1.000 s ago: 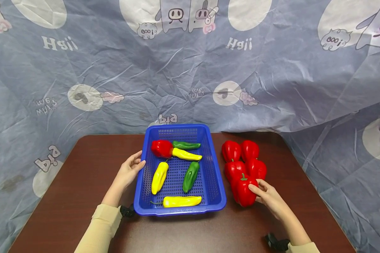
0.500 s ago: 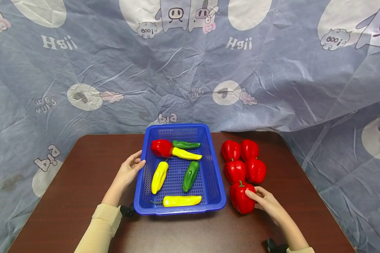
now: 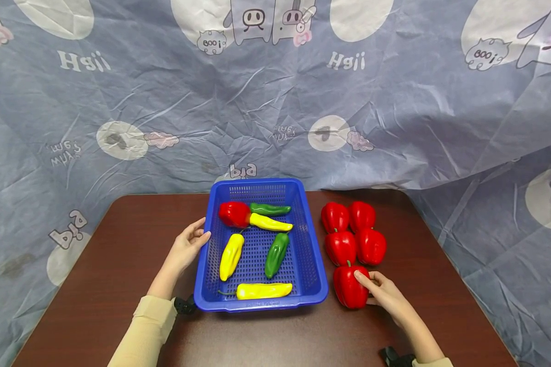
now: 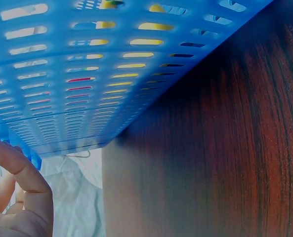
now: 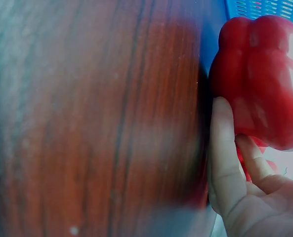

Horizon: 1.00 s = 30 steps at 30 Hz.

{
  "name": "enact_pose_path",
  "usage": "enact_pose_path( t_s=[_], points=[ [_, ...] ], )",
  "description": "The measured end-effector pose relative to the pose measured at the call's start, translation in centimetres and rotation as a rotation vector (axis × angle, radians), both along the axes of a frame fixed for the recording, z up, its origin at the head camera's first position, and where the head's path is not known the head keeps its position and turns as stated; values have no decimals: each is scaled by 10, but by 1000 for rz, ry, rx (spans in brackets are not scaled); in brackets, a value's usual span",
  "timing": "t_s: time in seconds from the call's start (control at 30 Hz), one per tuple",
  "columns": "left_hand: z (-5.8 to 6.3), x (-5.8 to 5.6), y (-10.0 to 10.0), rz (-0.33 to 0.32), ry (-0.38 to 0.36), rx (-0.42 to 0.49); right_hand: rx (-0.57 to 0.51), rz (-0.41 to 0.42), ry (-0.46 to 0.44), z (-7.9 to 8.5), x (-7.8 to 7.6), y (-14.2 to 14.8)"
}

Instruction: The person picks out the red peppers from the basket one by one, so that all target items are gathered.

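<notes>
A blue perforated basket [image 3: 257, 308] stands mid-table, its left rim held by my left hand [image 3: 186, 248]; in the left wrist view, bent fingers [image 4: 30, 173] meet the basket's edge. Inside lie a red bell pepper [image 3: 234, 214], three yellow long peppers, one of them [image 3: 264, 291] along the near side, and two green ones, one of them [image 3: 276, 256] on the right. Right of the basket, my right hand [image 3: 385, 293] holds the nearest red bell pepper [image 3: 350, 290], thumb on its upper side. In the right wrist view, fingers [image 5: 224, 148] lie against this bell pepper [image 5: 265, 79].
Behind the held pepper, several red bell peppers sit in a cluster, including a near-left one [image 3: 341, 248] and a near-right one [image 3: 371, 246]. The brown tabletop [image 3: 119, 265] ends at a grey-blue printed cloth [image 3: 257, 112] hanging behind.
My right hand has brought the red bell pepper toward me and slightly left, away from the cluster, mostly in the first half second. The left hand and basket have stayed put.
</notes>
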State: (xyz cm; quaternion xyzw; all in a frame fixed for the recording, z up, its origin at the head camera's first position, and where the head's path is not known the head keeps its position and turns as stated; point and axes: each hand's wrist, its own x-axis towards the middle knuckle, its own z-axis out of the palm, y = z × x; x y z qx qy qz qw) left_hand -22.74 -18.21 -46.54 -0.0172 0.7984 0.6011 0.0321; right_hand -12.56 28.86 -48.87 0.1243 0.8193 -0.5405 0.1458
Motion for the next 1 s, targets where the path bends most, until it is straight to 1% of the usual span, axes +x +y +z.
enact_pose_path(
  t_s=[0.23, 0.33, 0.73, 1.0],
  points=[
    [0, 0, 0, -7, -7, -2, 41, -32, 9, 1, 1, -4],
    [0, 1, 0, -8, -10, 5, 57, -33, 19, 1, 1, -7],
    [-1, 0, 0, 8, 8, 10, 63, -44, 42, 0, 0, -11],
    [0, 0, -1, 3, 9, 15, 52, -42, 57, 0, -1, -14]
  ],
)
